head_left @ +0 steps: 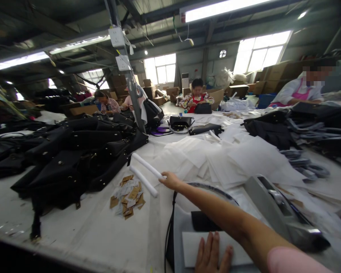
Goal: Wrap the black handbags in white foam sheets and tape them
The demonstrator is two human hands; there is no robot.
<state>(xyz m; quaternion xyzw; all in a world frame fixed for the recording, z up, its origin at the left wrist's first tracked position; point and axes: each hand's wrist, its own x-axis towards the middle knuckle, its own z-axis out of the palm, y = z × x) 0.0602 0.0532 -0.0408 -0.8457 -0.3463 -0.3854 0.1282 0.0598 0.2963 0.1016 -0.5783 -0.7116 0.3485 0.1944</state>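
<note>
One long white table [88, 231] is used as the shared surface, and everything within reach is grouped on it by kind. Across its left side a broad heap of black bags [82, 155] is piled loosely, presumably so that any one can be pulled free. Beyond the hands, a spread of thin white sheets [210, 155] is fanned in overlapping layers, an arrangement by which single sheets are probably made easier to lift. Directly in front of the wearer, a grey-and-black bag [180, 218] is laid flat, perhaps so that a firm, level bed is given. A grey dispenser [261, 199] is stood just beside it on the right, apparently to be handy without covering the bag. On the bag a folded-looking white piece [190, 246] is rested; it is pressed by the left hand [211, 256], which is laid flat with fingers spread, likely so that slipping is prevented. Over this the right arm is stretched leftward, and by the right hand [169, 181] the near end of the farther white rod [147, 165] is pinched between thumb and fingers. Just beside it a nearer white rod [143, 181] is left lying on the table. Smallest of all, brown and white packets [129, 197] are gathered in a mound near the rods.
</note>
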